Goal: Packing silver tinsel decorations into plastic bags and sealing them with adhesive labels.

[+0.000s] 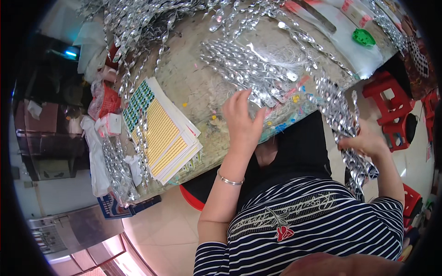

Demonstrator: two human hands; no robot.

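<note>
The surface (179, 69), worn and flecked with yellow and blue, stands on a pale tiled floor (156, 230), with red stools (389, 99) to the right. Patterned sheets (161, 133) lie stacked near its left edge, and a tangle of silver strands (138, 23) covers the far side. A red basket (109, 101) sits at the left (its contents are hard to tell), a small green dish (363, 37) rests at the far right, and a blue crate (113, 207) stands lower left. The right hand (366, 138) has its fingers closed round a silver bundle (338, 110) beyond the near edge. The left hand (241, 115), thumb and fingers spread, is at the near end of a twisted silver pile (244, 64); contact is unclear.
</note>
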